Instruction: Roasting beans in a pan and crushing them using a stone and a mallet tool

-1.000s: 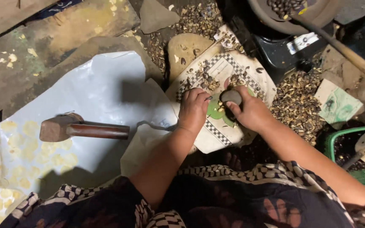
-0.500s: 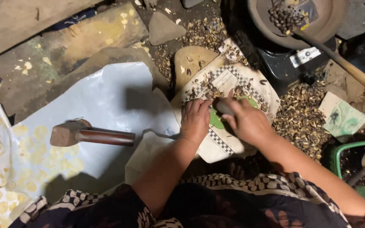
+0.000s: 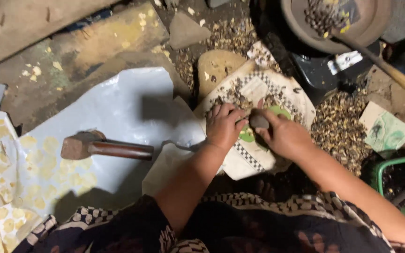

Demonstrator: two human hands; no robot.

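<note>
- A dark grey rounded stone (image 3: 259, 121) sits in the grip of the right hand (image 3: 284, 136), whose fingers curl over it from the right; the stone rests low over the green patch in the middle of a checker-bordered sack (image 3: 251, 159).
- The left hand (image 3: 223, 125) lies knuckles up just beside the stone, fingers bent down onto the sack; whether it pinches anything cannot be told.
- The sack is spread on the floor over a rounded block, and dark seeds (image 3: 234, 93) are scattered on its far half, just beyond both hands.
- A flat tan stone slab (image 3: 216, 65) shows at the sack's far left corner, with a few seeds on it.
- A thick heap of brown husks (image 3: 338, 126) covers the floor off the sack's right edge, and more husks lie beyond its far edge.
- A dark round pan (image 3: 343, 23) with seeds in it stands past the sack's far right corner; a wooden handle (image 3: 399, 77) slants down from it toward the right.
- A white plastic sheet (image 3: 118, 107) spreads on the floor to the left of the sack.
- A mallet (image 3: 106, 147) with a brown head and reddish handle lies on that sheet, well apart from the hands.
- Pale yellow flattened discs (image 3: 38, 159) dot the sheet's near left part.
- A green basket (image 3: 394, 178) stands at the right, near the right forearm.
</note>
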